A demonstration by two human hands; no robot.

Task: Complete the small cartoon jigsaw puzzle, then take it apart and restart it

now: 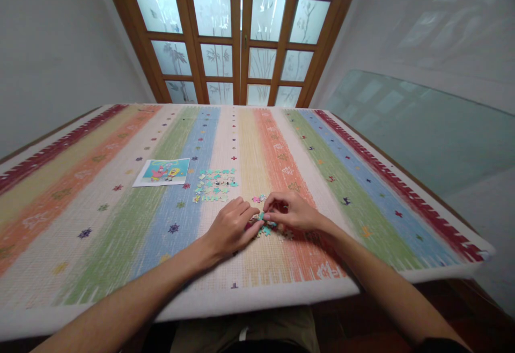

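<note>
My left hand (233, 224) and my right hand (295, 212) meet over the tablecloth, fingertips almost touching. A small teal jigsaw puzzle piece (261, 216) sits between them, pinched by the right thumb and forefinger, with the left fingertips closed against its other side. Beneath the hands lies a loose heap of puzzle pieces (267, 231), partly hidden by the fingers. A pink piece (256, 199) lies just beyond the hands. Left of them, several teal and pale pieces (217, 190) are laid out in separate rows.
A printed picture (161, 173) of two cartoon figures lies flat to the left of the rows. The striped tablecloth (132, 245) covers the wide table, whose front edge is close to my body. Wooden doors with glass panes (241, 47) stand behind the table.
</note>
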